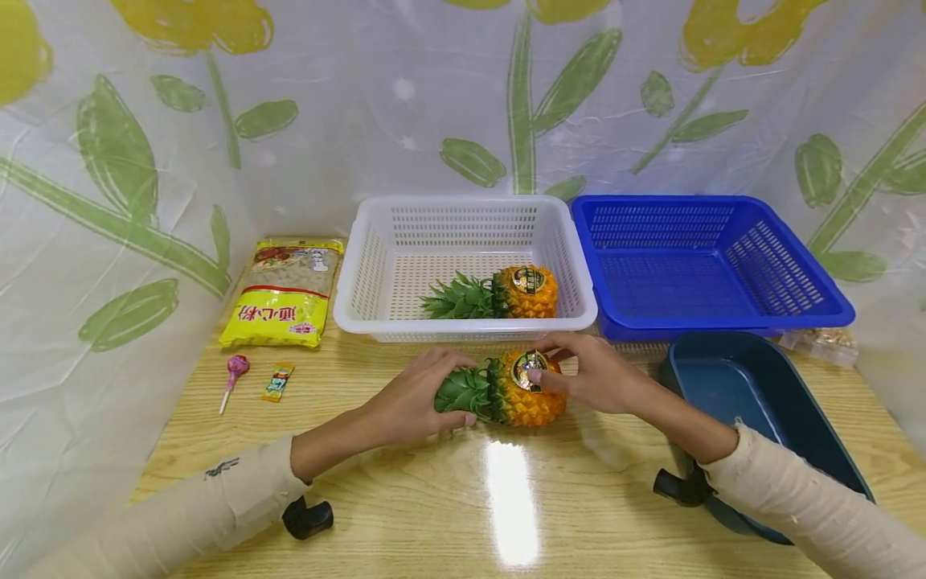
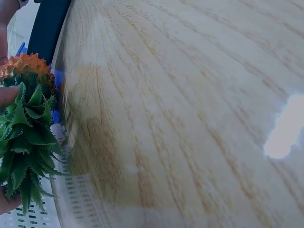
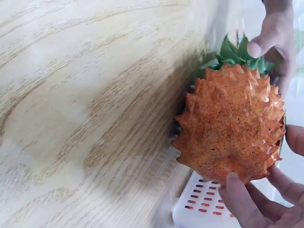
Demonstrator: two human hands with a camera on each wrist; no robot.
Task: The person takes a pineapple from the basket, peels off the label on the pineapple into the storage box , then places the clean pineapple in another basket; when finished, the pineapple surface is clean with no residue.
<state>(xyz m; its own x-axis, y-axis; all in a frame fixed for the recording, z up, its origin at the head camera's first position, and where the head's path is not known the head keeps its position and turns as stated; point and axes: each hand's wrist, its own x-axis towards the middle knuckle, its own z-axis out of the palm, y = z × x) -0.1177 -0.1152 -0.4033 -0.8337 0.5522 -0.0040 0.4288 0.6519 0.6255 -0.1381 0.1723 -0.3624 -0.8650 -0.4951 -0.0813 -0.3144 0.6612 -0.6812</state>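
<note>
A toy-like orange pineapple (image 1: 531, 406) with green leaves lies sideways in front of the white basket, its gold-and-black label facing up. My left hand (image 1: 419, 394) grips the leaf crown (image 2: 31, 137), thumb on the near side and fingers on the far side. Around the fruit's right end, my right hand (image 1: 596, 374) holds the orange body (image 3: 232, 123), one digit against the label. Whether the pineapple rests on the table or hangs just above it, I cannot tell. A second pineapple (image 1: 534, 301) lies in the white basket (image 1: 466, 328), turned the same way.
Right of the white basket stands a blue basket (image 1: 723, 324), with a dark teal tub (image 1: 734, 378) in front, beneath my right forearm. A yellow pasta bag (image 1: 282, 293), a lollipop (image 1: 235, 367) and a small wrapped candy (image 1: 278, 382) lie left. A clear packet (image 1: 828, 344) lies behind the tub.
</note>
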